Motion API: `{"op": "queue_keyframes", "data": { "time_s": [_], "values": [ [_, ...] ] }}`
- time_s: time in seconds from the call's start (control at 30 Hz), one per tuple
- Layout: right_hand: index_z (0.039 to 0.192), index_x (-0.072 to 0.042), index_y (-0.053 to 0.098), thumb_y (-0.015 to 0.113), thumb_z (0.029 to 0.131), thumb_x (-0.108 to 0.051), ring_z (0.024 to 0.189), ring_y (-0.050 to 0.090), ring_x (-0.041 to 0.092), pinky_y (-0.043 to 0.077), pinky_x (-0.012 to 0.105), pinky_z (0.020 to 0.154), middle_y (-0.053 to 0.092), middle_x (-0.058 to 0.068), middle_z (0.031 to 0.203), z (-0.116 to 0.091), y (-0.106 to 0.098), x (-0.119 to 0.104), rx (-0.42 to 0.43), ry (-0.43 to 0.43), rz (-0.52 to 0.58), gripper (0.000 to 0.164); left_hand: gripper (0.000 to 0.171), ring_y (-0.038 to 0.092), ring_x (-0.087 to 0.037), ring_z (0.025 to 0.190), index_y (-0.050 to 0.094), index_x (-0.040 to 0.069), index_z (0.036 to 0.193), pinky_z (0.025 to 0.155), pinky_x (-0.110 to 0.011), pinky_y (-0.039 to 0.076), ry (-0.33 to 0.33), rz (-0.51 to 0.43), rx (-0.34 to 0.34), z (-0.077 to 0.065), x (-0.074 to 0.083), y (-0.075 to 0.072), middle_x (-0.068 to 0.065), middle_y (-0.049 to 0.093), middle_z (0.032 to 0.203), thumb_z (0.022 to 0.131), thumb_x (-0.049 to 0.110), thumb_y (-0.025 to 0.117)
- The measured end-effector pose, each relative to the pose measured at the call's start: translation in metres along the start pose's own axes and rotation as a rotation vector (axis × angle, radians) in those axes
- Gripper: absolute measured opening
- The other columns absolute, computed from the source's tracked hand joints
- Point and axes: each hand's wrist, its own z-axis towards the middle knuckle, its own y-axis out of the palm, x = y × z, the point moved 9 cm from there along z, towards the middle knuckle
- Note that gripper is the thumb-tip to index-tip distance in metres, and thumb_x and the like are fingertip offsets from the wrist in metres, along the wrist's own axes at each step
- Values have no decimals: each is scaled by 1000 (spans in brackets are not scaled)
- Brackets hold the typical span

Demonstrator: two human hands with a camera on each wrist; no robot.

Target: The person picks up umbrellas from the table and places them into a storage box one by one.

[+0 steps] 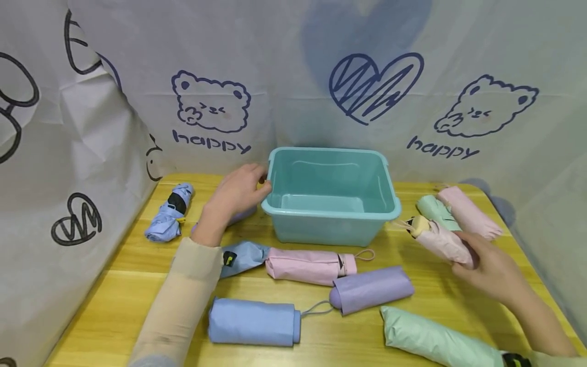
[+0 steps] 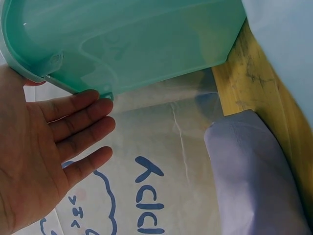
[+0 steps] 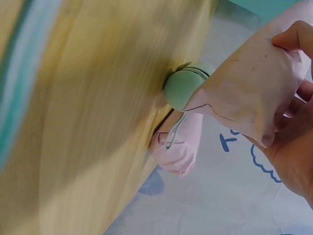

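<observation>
My left hand (image 1: 238, 191) is at the left rim of a teal plastic bin (image 1: 330, 229). In the left wrist view its fingers (image 2: 80, 128) are nearly straight and lie beside the bin's wall; the thumb is mostly hidden. My right hand (image 1: 492, 265) grips one end of a pale pink folded umbrella (image 1: 442, 242), raised above the table on the right. Its yellow end (image 1: 419, 224) and strap point toward the bin. Behind it lie a mint umbrella (image 1: 437, 211) and another pink umbrella (image 1: 470, 211). A purple umbrella (image 2: 254, 171) lies near the left hand, partly hidden by the forearm in the head view.
Across the wooden table (image 1: 124, 300) lie a blue patterned umbrella (image 1: 167, 216), a grey-blue one (image 1: 247, 255), a pink one (image 1: 302, 265), a purple one (image 1: 376, 290), a blue one (image 1: 252, 321) and a mint one (image 1: 435, 334). A printed cloth (image 1: 293, 112) hangs behind the bin.
</observation>
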Motion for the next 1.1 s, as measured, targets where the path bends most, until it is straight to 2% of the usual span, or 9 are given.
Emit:
{"op": "queue_keyframes", "data": {
  "time_s": [0.17,0.27,0.5,0.6,0.77,0.93,1.0,1.1],
  "values": [
    [132,6,59,86,69,-5,96,61,39,37,19,77,64,28,120,2,-7,-1,63,-9,28,70,35,57,-24,103,66,12,117,90,-46,51,-4,-5,-4,-1,0,1,-2,65,112,98,37,50],
    [133,6,59,85,69,-5,96,58,33,34,15,80,65,26,120,4,-11,-3,97,-9,49,70,35,57,-25,103,66,12,116,90,-46,50,-1,-6,1,-1,0,1,-3,65,112,98,36,50],
    [136,6,58,84,71,-4,99,44,-5,33,11,79,65,25,120,12,-21,-9,146,-7,90,70,34,56,-25,101,66,11,114,89,-45,50,5,1,5,0,1,0,-3,64,110,98,36,49],
    [136,6,58,82,72,-4,101,40,-11,32,10,80,65,25,121,16,-25,-13,166,-11,106,70,33,56,-24,100,66,12,114,87,-45,50,3,2,-1,0,1,0,-3,64,109,98,36,50],
    [136,6,58,82,71,-3,104,41,-9,30,5,83,65,25,122,25,-28,-20,193,-25,121,69,33,56,-24,98,66,13,115,85,-44,50,-4,5,-12,-1,0,2,-4,65,110,97,37,50],
    [136,5,58,81,72,-1,102,42,-7,32,5,82,65,25,123,37,-32,-28,199,-44,124,69,35,56,-24,100,66,12,116,87,-45,50,-1,10,-15,-1,0,2,-4,64,110,98,37,50],
    [136,5,58,81,72,0,101,45,-2,33,5,82,65,24,124,43,-35,-33,202,-55,120,68,35,56,-24,100,66,11,117,88,-45,50,1,13,-13,0,1,1,-4,64,110,98,37,50],
    [136,4,59,81,71,1,102,52,14,33,6,83,64,24,125,52,-39,-41,204,-72,113,69,35,56,-24,100,66,11,117,88,-45,50,2,14,-15,0,1,1,-3,64,109,98,37,51]
  ]
}}
